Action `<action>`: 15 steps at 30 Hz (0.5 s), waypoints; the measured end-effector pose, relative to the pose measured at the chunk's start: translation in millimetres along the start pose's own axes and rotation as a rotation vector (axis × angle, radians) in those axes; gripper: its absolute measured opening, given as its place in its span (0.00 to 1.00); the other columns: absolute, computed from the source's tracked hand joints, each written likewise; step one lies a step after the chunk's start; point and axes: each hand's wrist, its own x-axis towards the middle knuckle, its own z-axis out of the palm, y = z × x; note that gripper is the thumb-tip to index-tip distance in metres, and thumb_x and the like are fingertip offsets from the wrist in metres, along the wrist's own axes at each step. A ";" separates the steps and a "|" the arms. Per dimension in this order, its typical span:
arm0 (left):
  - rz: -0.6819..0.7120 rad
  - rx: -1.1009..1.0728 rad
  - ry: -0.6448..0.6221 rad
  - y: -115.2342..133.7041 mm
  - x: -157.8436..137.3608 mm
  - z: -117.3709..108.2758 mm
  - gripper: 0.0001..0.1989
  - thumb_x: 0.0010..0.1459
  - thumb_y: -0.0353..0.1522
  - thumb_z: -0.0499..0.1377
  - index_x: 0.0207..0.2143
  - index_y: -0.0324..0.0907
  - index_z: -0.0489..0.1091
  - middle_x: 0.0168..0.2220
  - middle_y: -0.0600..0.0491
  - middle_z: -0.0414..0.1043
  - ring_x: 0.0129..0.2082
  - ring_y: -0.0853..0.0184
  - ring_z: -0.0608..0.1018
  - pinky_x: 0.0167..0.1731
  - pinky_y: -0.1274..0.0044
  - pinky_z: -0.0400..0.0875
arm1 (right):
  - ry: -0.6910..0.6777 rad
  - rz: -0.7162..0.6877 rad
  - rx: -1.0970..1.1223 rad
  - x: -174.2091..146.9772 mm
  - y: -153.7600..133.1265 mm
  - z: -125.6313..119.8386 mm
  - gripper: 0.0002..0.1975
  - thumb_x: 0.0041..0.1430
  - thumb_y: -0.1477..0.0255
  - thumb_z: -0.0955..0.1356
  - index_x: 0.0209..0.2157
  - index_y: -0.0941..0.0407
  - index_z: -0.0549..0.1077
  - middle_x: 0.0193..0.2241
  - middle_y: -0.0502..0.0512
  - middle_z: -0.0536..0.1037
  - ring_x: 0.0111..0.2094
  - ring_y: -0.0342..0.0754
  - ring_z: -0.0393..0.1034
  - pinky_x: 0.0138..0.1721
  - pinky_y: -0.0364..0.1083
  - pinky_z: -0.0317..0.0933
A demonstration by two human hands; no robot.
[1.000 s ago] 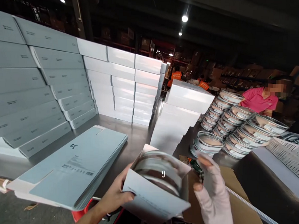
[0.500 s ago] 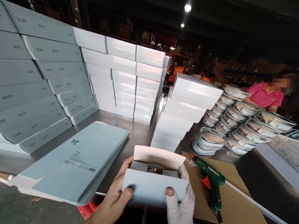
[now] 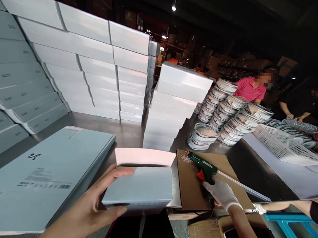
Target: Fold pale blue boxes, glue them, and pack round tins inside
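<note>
My left hand holds a pale blue carton by its left end, fingers on top and thumb on the near side. The carton's inner far flap stands up, and its near flap lies folded across the opening, hiding the contents. My right hand, in a white glove with bare fingertips, is closed around the handle of a green glue gun with an orange trigger. The gun lies on a brown cardboard sheet, a clear glue stick sticking out of its back.
Flat pale blue cartons lie stacked at left. Walls of closed boxes rise behind, with a shorter box stack nearer. Piled glass containers and a white basket stand at right. Two people work beyond; another arm shows at right.
My right hand has left the carton and moved right to the glue gun. The carton's near flap is now folded over the opening. The view has swung right.
</note>
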 end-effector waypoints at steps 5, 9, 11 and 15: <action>0.000 0.032 0.045 0.2 2.7 4.2 0.20 0.53 0.42 0.66 0.50 0.55 0.77 0.50 0.53 0.75 0.41 0.61 0.78 0.33 0.83 0.73 | -0.213 0.024 0.401 -2.8 18.5 16.6 0.19 0.69 0.57 0.67 0.32 0.58 0.73 0.23 0.45 0.74 0.21 0.39 0.68 0.26 0.42 0.67; 0.002 0.043 0.045 -3.0 3.4 5.6 0.20 0.52 0.45 0.67 0.49 0.56 0.77 0.49 0.55 0.76 0.38 0.62 0.77 0.33 0.83 0.73 | -0.225 -0.192 0.780 -16.7 10.1 14.0 0.24 0.55 0.45 0.69 0.31 0.54 0.73 0.31 0.55 0.82 0.34 0.51 0.80 0.38 0.52 0.75; 0.010 0.040 0.055 -4.3 3.0 6.1 0.21 0.53 0.47 0.67 0.49 0.56 0.77 0.49 0.55 0.76 0.36 0.62 0.77 0.30 0.82 0.73 | -0.232 -0.307 0.904 -21.1 -4.5 13.4 0.28 0.49 0.41 0.67 0.33 0.52 0.74 0.39 0.60 0.84 0.43 0.57 0.81 0.43 0.56 0.75; 0.032 0.059 0.095 -3.1 2.2 8.5 0.21 0.53 0.47 0.67 0.48 0.56 0.78 0.49 0.54 0.77 0.34 0.60 0.78 0.24 0.81 0.71 | -0.290 -0.462 0.992 -28.5 -46.2 18.1 0.22 0.51 0.49 0.68 0.34 0.54 0.77 0.41 0.61 0.83 0.49 0.60 0.80 0.44 0.57 0.74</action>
